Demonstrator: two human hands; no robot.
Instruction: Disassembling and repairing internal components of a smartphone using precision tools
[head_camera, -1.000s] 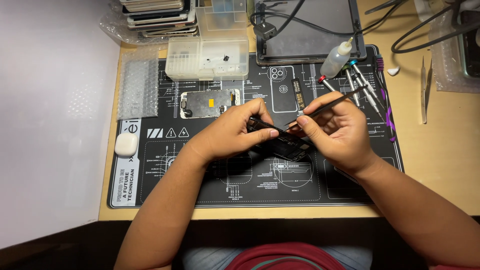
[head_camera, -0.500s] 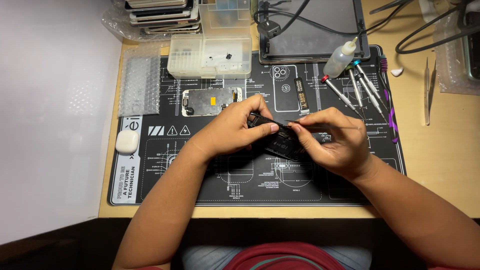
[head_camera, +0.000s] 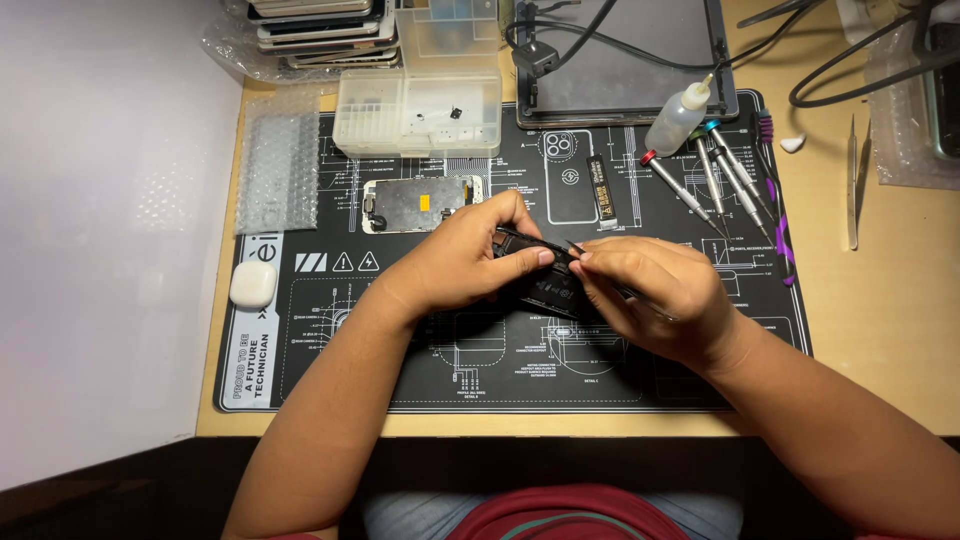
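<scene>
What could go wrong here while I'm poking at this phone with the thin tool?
The right hand works a thin metal tool into the black phone that the left hand steadies; a slip might scratch parts or jab a fingertip. The squeeze bottle stands upright by the screwdrivers, near the right arm; a bump could tip it.

Behind the hands, the silver phone frame with a yellow patch (head_camera: 420, 203) and the clear plastic compartment box (head_camera: 418, 112) block the far side; to the right, a row of metal screwdrivers (head_camera: 712, 185) and a white squeeze bottle (head_camera: 677, 119) crowd the black printed work mat (head_camera: 400, 370), whose near strip lies open, the white oval case (head_camera: 253, 284) sitting at its left edge
</scene>
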